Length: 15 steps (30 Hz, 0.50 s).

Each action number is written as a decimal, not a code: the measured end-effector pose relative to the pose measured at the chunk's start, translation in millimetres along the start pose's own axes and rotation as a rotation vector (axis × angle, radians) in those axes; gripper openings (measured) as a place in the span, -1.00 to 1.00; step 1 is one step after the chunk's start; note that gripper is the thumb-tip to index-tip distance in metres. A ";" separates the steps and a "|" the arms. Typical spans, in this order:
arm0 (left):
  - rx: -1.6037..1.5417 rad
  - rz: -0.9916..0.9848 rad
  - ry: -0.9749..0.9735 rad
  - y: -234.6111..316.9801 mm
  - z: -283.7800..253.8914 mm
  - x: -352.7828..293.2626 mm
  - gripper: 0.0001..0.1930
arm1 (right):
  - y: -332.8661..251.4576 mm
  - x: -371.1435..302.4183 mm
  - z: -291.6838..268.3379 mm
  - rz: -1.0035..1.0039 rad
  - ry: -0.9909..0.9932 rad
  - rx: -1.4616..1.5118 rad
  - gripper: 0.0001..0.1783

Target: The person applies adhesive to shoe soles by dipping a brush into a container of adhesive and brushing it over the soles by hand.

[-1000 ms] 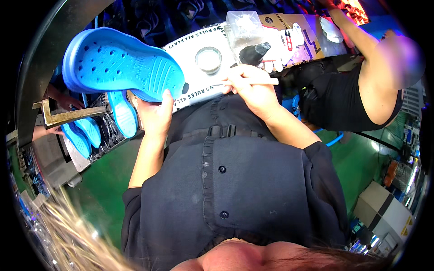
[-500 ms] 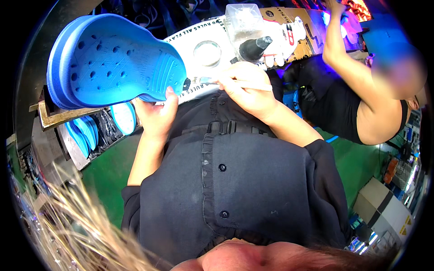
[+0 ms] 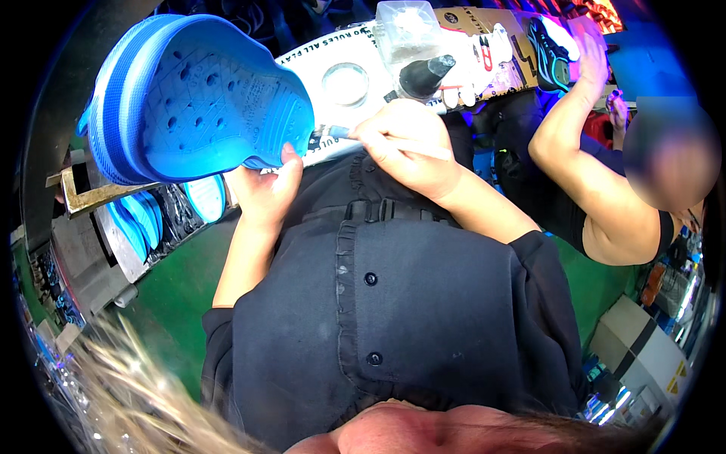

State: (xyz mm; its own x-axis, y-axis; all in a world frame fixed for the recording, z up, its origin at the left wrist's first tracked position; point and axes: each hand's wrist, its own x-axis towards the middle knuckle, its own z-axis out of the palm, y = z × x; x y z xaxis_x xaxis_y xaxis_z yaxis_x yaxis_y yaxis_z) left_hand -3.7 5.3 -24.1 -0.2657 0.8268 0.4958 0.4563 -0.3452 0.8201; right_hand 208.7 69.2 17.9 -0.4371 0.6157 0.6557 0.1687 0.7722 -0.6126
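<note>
My left hand [image 3: 266, 189] grips a blue shoe sole [image 3: 257, 98] at its heel end, with the thumb up on the rim. The sole is tilted, its hollow inner side with several small holes facing me. In my right hand [image 3: 412, 147] is a brush [image 3: 338, 132] with a pale handle, the fingers closed round it. The dark bristles meet the outer edge of the heel, or lie very close to it. Beyond the brush, a round shallow dish [image 3: 345, 83] rests on the white printed table cover [image 3: 306, 53].
Behind the dish stand a clear plastic box [image 3: 408, 34] and a dark cone-tipped bottle [image 3: 425, 78]. More blue soles [image 3: 136, 223] lie on a rack at left. To the right, a co-worker's arm [image 3: 563, 132] reaches toward a black shoe [image 3: 548, 53] on cardboard [image 3: 514, 60].
The sole has tipped, so more of its striped side wall shows. The brush has shifted slightly at the heel. The co-worker's arm has lowered, and the black shoe now shows beside it.
</note>
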 end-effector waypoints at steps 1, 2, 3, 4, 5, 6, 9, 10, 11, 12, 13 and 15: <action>-0.002 -0.001 -0.003 0.4 1.0 -0.1 -0.55 | -3.4 1.2 2.7 0.007 -0.016 0.031 -0.94; 0.000 -0.002 -0.019 1.3 2.1 -0.3 -0.55 | -5.4 1.8 4.7 0.014 -0.031 0.062 -0.94; 0.003 -0.003 -0.031 1.7 2.8 0.0 -0.55 | -4.4 2.0 6.5 0.024 -0.053 0.056 -0.95; 0.005 -0.005 -0.032 1.7 3.6 0.5 -0.55 | -2.7 1.1 6.5 0.025 -0.053 0.058 -0.95; 0.001 0.015 -0.006 1.7 4.7 1.1 -0.56 | -0.5 -0.3 5.7 0.002 -0.045 0.046 -0.95; -0.004 0.042 0.023 3.3 5.6 0.8 -0.57 | -0.4 -1.7 4.0 -0.027 -0.035 0.033 -0.95; -0.173 0.018 0.143 11.7 15.7 1.4 -0.59 | -0.5 -2.7 -1.9 0.041 -0.036 0.078 -0.93; -0.174 0.017 0.140 10.6 15.7 1.8 -0.59 | -0.1 -1.9 -0.5 0.044 -0.034 0.077 -0.93; -0.121 0.038 0.110 9.1 15.0 1.9 -0.61 | -0.2 -0.6 2.5 0.019 -0.009 0.078 -0.92; -0.066 0.060 0.083 8.0 14.6 2.3 -0.62 | 0.3 0.5 4.4 -0.008 0.016 0.081 -0.90; -0.065 0.060 0.082 8.9 14.6 2.8 -0.62 | -1.1 0.9 3.4 -0.007 0.017 0.081 -0.90; -0.070 0.042 0.015 13.5 13.7 3.0 -0.68 | -6.1 0.9 0.0 0.050 -0.093 0.069 -0.88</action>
State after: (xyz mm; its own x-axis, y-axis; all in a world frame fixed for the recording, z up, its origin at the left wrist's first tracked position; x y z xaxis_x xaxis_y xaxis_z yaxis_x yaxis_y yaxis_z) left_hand 13.3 9.3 -15.4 -0.2605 0.8042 0.5342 0.4069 -0.4103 0.8161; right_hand 207.3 65.0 22.2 -0.5102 0.6336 0.5816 0.1327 0.7262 -0.6746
